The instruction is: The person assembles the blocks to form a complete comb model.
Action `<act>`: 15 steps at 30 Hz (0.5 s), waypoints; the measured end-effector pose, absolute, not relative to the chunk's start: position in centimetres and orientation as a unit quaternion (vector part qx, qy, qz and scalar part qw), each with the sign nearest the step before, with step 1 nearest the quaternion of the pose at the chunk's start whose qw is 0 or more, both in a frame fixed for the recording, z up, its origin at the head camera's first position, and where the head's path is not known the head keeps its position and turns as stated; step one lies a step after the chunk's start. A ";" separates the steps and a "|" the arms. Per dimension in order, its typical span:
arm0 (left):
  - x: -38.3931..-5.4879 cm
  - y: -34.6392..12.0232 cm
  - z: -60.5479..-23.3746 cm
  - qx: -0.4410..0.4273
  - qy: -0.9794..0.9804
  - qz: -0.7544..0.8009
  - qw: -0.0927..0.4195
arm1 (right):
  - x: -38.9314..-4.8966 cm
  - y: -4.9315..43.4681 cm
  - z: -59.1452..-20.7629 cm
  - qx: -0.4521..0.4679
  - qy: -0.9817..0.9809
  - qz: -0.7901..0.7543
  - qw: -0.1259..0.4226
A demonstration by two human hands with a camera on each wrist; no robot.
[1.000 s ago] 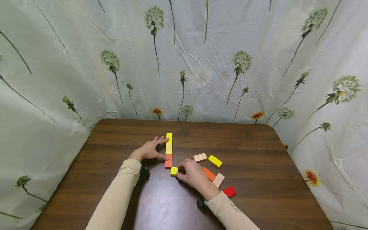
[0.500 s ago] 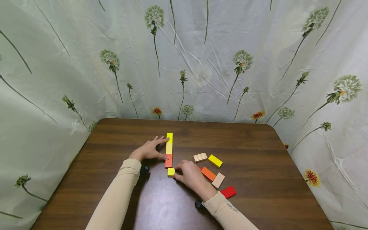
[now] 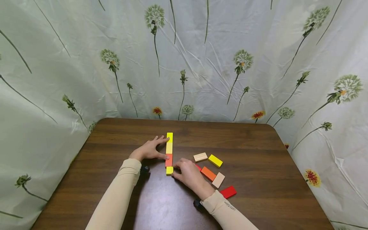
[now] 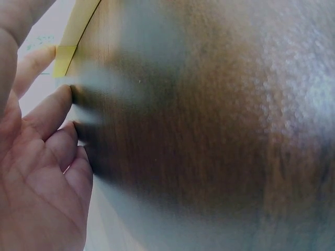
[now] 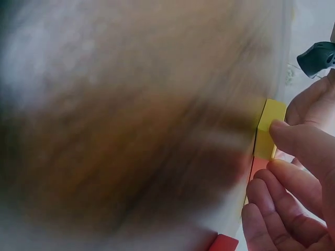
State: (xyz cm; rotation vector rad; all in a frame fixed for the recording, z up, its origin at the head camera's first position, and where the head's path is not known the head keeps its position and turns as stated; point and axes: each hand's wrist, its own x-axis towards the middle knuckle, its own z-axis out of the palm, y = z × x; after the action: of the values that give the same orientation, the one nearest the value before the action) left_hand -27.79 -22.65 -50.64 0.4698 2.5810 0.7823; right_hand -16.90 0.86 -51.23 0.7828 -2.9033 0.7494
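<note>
Wooden blocks lie end to end in a straight row: a yellow block (image 3: 170, 135) at the far end, a lighter yellow block (image 3: 169, 148), then an orange-red block (image 3: 169, 162). My left hand (image 3: 148, 150) is spread along the row's left side, thumb on the orange-red block and a fingertip on the far yellow one. At the near end, my right hand (image 3: 190, 175) pinches another yellow block (image 3: 169, 171) between thumb and index finger. This block meets the orange-red one. In the right wrist view the thumb covers part of the pinched yellow block (image 5: 264, 144).
Loose blocks lie right of the row on the brown table (image 3: 247, 147): a ridged wooden block (image 3: 200, 157), a yellow one (image 3: 215, 161), an orange one (image 3: 208, 173), a pale one (image 3: 218, 180) and a red one (image 3: 229, 192). Another red block (image 3: 198, 167) is partly hidden by the right hand.
My right hand has moved the pinched yellow block leftward, then slightly away from me, bringing it in line with the row's near end. The left hand has stayed in place.
</note>
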 end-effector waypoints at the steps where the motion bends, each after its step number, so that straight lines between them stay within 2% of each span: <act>1: -27.8 -22.7 -50.6 0.168 0.924 0.279 0.200 | -16.9 0.8 -51.2 0.254 -0.936 0.242 0.021; 15: -27.7 -22.6 -50.6 0.171 0.925 0.276 0.198 | -17.0 0.4 -51.5 0.279 -0.929 0.243 0.026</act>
State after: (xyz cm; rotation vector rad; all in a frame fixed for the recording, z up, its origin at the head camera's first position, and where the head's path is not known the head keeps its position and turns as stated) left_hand -27.66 -22.59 -50.58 0.4772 2.5882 0.7731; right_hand -17.03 0.42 -51.49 0.8623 -2.8706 0.7514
